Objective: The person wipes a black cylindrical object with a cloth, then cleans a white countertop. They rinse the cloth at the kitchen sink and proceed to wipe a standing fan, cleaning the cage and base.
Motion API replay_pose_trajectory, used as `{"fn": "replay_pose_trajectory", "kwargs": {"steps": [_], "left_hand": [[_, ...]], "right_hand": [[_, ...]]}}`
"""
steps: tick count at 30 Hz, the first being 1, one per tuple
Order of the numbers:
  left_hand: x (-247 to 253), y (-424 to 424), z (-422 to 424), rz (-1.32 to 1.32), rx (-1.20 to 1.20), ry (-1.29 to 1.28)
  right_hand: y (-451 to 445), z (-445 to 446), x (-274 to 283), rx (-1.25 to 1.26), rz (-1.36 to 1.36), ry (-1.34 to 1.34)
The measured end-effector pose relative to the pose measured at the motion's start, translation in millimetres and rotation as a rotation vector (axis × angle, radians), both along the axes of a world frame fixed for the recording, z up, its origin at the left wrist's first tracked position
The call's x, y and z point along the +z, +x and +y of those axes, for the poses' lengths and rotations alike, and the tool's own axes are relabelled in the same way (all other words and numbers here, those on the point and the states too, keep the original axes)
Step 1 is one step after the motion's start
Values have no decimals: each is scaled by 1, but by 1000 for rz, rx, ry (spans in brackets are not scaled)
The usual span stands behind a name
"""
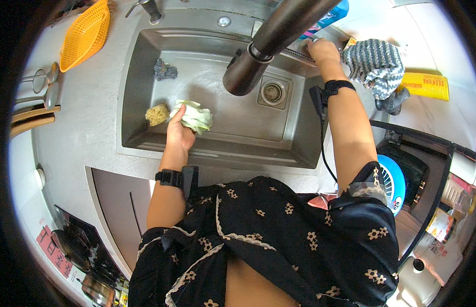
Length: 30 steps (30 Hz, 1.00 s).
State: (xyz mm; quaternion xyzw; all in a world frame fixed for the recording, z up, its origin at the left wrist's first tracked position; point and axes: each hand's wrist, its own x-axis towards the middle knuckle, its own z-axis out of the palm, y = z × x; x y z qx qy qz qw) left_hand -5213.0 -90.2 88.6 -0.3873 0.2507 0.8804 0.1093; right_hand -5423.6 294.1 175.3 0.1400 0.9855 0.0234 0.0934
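Note:
My left hand point(180, 132) grips a crumpled pale green cloth point(195, 117) over the left part of the grey sink point(222, 144). Just left of the cloth, a yellow sponge point(157, 114) rests in the basin. Farther back lies a dark mesh scourer point(164, 70). My right hand point(325, 53) reaches to the sink's back right corner, beside the dark faucet point(247, 69) and close to a blue bottle point(332, 15). Its fingertips are partly hidden, so what they touch is unclear. The round drain point(273, 93) shows at the basin's right.
A yellow plastic basket point(86, 36) stands at the back left, with metal ladles point(50, 94) and wooden handles point(34, 119) in front of it. Right of the sink are a striped cloth point(374, 63) and a yellow packet point(428, 86). A soap dispenser point(150, 10) rises behind the basin.

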Motion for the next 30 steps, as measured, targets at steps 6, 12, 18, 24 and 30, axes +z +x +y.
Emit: {"fn": "replay_pose_trajectory", "kwargs": {"steps": [6,12,18,24,30], "left_hand": [[-6,4,-6,26,35,-155],[40,3,22,197,-11,48],[61,9,40,235,-207,150],[49,12,35,189,-239,114],[61,22,27,280,-489,305]], "right_hand": [[57,-48,-4,-53,72,-274],[174,-180,-22,-42,-326,-1311],[184,-221,-21,-329,-215,-2137],[195,-238,-10,156,49,-1513],[206,-248,-3,41,136,-1371]]}}
